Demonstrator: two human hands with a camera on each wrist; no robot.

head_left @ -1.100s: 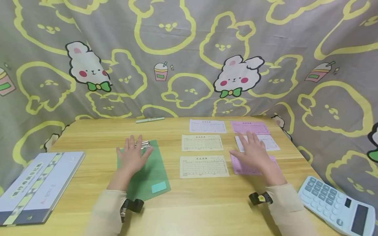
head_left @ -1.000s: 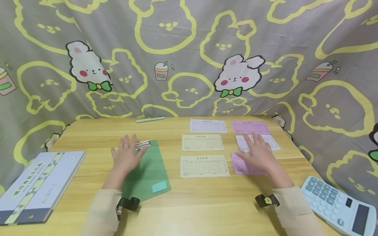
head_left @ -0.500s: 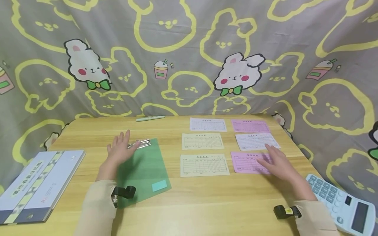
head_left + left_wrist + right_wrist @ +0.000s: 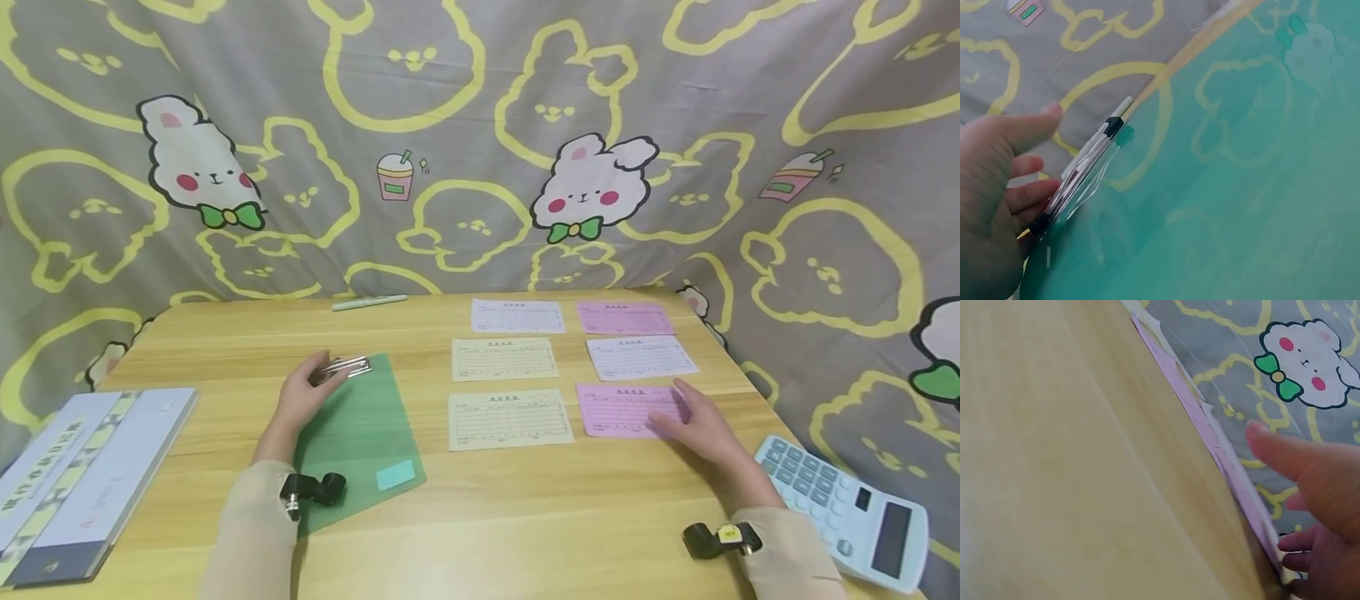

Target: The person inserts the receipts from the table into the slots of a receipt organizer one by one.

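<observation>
A green translucent clipboard (image 4: 363,442) lies on the left half of the table, with a metal clip (image 4: 352,366) at its far end and a light teal label near its front edge. My left hand (image 4: 298,396) is at the clip's left end, thumb apart from the other fingers; whether the fingertips touch the clip (image 4: 1079,172) is unclear in the left wrist view. My right hand (image 4: 705,427) hovers at the right side of the nearest pink slip (image 4: 615,408), thumb spread and holding nothing. Beyond it lie a white slip (image 4: 641,357) and another pink slip (image 4: 625,317).
Two cream slips, the nearer (image 4: 510,419) and the farther (image 4: 504,359), lie mid-table below a white slip (image 4: 517,317). A pen (image 4: 369,302) is at the back edge. A thick book (image 4: 112,483) lies far left, a blue calculator (image 4: 843,517) at right. A patterned curtain (image 4: 450,108) surrounds the table.
My left hand has gone from above the clipboard to the clip's left end, its fingers less spread. My right hand has moved right and nearer, uncovering the white and pink slips.
</observation>
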